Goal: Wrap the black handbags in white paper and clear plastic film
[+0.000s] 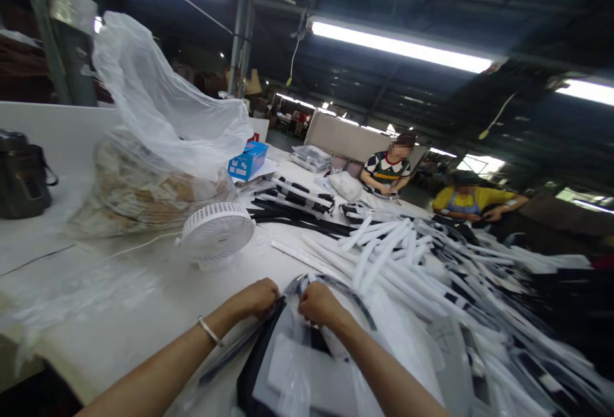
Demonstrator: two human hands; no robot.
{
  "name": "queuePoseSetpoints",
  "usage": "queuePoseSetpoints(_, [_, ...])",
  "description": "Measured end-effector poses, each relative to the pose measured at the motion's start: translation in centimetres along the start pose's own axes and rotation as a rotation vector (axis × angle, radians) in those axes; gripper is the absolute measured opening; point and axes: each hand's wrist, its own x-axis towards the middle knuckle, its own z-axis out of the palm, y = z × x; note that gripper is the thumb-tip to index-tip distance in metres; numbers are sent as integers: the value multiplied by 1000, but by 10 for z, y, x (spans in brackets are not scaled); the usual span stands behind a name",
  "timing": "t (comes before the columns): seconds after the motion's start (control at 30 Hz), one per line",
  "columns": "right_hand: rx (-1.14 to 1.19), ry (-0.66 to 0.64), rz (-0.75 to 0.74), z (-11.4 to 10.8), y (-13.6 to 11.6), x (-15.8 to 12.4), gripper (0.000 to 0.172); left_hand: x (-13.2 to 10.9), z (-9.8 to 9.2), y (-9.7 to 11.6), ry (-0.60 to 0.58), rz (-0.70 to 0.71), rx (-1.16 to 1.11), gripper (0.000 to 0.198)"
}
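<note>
At the lower middle lies a black-edged piece (261, 359) with clear plastic film (307, 372) over it. My left hand (261, 297) is closed at its upper left corner, the fingers curled around the black edge. Just to the right, my right hand (319, 305) is closed too, on the clear film near the top. A small gap separates the two hands. Beyond them curves a dark and clear strip (355, 292). The fingertips of both hands are partly hidden.
A white fan (218, 233) stands ahead left, by a large plastic bag (158, 193), a blue box (248, 160) and a dark flask (23, 177). White tubes (384, 251) and black strips heap up on the right. Two people (388, 171) sit beyond.
</note>
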Motion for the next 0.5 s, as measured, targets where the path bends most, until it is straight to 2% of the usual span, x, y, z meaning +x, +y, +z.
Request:
queuePoseSetpoints(0.17, [89, -99, 165, 17, 10, 20, 23, 12, 9, -14, -36, 83, -180, 19])
queuePoseSetpoints(0.4, [355, -157, 193, 32, 16, 23, 22, 21, 24, -31, -65, 278, -349, 41])
queuePoseSetpoints(0.5, [431, -207, 204, 30, 19, 19, 20, 18, 23, -33, -98, 238, -386, 45])
